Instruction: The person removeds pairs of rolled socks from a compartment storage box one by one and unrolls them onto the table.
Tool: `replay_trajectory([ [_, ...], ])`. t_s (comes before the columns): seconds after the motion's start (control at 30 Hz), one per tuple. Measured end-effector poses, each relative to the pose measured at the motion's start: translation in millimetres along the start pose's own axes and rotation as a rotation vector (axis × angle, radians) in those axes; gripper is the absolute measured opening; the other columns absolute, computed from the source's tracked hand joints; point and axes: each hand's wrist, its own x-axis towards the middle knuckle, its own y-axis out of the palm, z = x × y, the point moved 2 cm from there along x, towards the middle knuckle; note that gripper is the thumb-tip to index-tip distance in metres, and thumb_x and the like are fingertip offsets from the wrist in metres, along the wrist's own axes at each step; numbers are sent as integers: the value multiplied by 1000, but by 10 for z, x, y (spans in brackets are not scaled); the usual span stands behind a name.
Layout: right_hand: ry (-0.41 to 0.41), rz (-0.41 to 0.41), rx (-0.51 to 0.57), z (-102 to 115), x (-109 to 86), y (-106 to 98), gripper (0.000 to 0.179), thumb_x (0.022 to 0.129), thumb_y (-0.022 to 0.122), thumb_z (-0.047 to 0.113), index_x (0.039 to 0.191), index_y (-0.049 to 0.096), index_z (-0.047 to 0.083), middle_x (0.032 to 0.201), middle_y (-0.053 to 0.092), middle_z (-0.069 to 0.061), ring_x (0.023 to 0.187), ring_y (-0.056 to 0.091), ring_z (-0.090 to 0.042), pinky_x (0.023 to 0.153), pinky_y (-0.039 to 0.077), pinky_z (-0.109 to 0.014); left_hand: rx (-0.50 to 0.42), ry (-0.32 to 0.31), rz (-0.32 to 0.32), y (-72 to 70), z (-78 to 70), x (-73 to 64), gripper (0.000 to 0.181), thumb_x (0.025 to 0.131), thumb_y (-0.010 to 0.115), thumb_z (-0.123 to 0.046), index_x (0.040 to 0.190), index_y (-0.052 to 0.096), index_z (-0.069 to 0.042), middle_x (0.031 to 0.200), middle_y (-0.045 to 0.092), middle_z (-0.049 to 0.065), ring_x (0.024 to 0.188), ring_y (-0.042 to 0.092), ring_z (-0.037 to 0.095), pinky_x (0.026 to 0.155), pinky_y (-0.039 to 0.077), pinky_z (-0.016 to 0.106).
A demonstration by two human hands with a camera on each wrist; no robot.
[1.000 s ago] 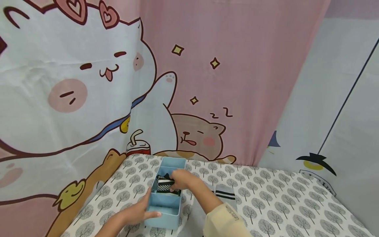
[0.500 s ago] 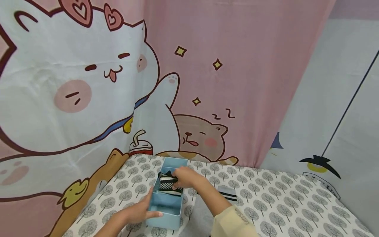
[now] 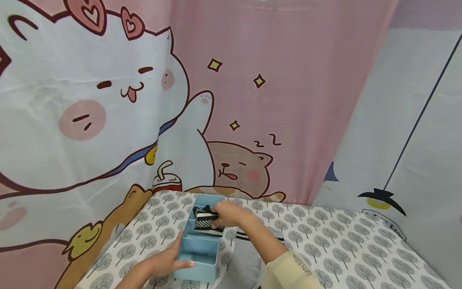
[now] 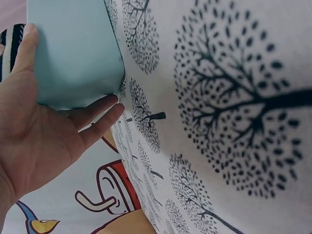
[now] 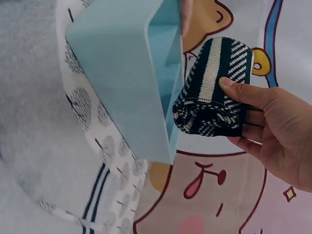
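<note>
In the head view a light blue box [image 3: 196, 274] with compartments stands on the table. My left hand [image 3: 163, 261] rests against its near left side, fingers and thumb spread straight; the left wrist view shows the palm [image 4: 36, 139] beside the box wall. Over the middle of the box, my right hand [image 3: 231, 213] pinches a rolled knit bundle [image 3: 205, 223], dark with cream stripes and diagonal patterning. From the right wrist, the knit roll [image 5: 212, 83] appears just outside the box's open top, thumb on one side and fingers behind. Whether it touches the rim I cannot tell.
A grey cloth with black stripes [image 3: 245, 257] lies right of the box, partly hidden by the right forearm. The tablecloth [image 3: 325, 249] has a tree print. A curtain [image 3: 281, 100] with cartoon animals hangs behind the table.
The knit roll, held by my right hand, has risen slightly and shifted a little right relative to the box. My left hand has stayed at the box. The view has swung slightly.
</note>
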Motion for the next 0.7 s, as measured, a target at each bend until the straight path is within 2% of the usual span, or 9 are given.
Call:
replay_trajectory([
  [0.1, 1, 3, 12, -52, -41, -54, 16, 67, 66, 28, 78, 61, 16, 61, 50, 11, 54, 44, -4, 50, 36, -19, -1, -7, 4, -7, 11, -12, 93, 78, 49, -43, 126, -18, 0, 129, -4, 30, 113, 11, 44, 84, 18, 56],
  [0.17, 4, 5, 7, -92, -71, -81, 16, 67, 66, 27, 77, 61, 16, 63, 51, 11, 56, 45, -4, 51, 37, -20, -6, -3, 3, -11, 16, -10, 94, 78, 49, -44, 126, -18, 0, 129, -5, 29, 114, 10, 44, 84, 18, 56],
  [0.33, 15, 15, -15, -183, -158, -120, 30, 66, 67, 28, 90, 62, 11, 79, 57, 6, 69, 52, -7, 60, 41, -22, 19, 18, -15, -7, 10, -13, 94, 77, 49, -45, 127, -19, -2, 130, -7, 26, 114, 9, 42, 85, 16, 55],
  [0.57, 34, 27, 12, -271, -295, -172, 30, 66, 68, 25, 91, 62, 10, 76, 55, 9, 65, 48, -4, 57, 40, -21, 18, 0, 3, -30, -2, -28, 95, 77, 50, -45, 127, -18, -2, 130, -8, 26, 116, 7, 40, 86, 16, 54],
  [0.7, 15, 23, 5, -321, -367, -188, 26, 66, 68, 24, 87, 62, 10, 70, 53, 9, 59, 46, -5, 55, 39, -22, 55, -15, -23, -58, -14, -31, 97, 74, 52, -47, 128, -15, -2, 131, -6, 25, 117, 5, 38, 88, 14, 53],
])
